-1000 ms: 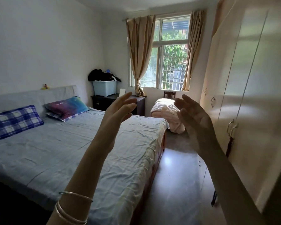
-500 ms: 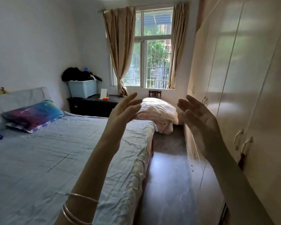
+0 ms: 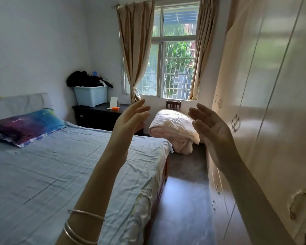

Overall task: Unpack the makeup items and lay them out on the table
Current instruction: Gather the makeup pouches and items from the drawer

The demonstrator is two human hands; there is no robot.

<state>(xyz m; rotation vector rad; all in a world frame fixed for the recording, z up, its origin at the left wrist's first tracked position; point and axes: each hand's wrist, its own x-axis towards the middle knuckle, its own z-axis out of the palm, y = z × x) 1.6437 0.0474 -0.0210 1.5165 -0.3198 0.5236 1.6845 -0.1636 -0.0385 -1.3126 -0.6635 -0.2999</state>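
Note:
My left hand (image 3: 129, 121) and my right hand (image 3: 210, 128) are raised in front of me, palms facing each other, fingers apart, both empty. Silver bangles (image 3: 81, 225) ring my left wrist. A dark table (image 3: 95, 114) stands against the far wall beside the bed. On it are a small orange item (image 3: 115, 108) and a white card (image 3: 113, 102). No makeup bag or makeup items can be made out.
A bed (image 3: 60, 174) with a blue sheet and a colourful pillow (image 3: 27, 125) fills the left. A pale blue bin (image 3: 90, 96) topped with dark clothes sits on the table. A rolled pink quilt (image 3: 173, 129) lies under the window. Wardrobe doors (image 3: 263, 103) line the right; a narrow floor aisle (image 3: 184, 200) runs between.
The view has swung to the right and moved forward along the bed; the checked pillow has left the frame. Both hands stay raised and open in the same pose.

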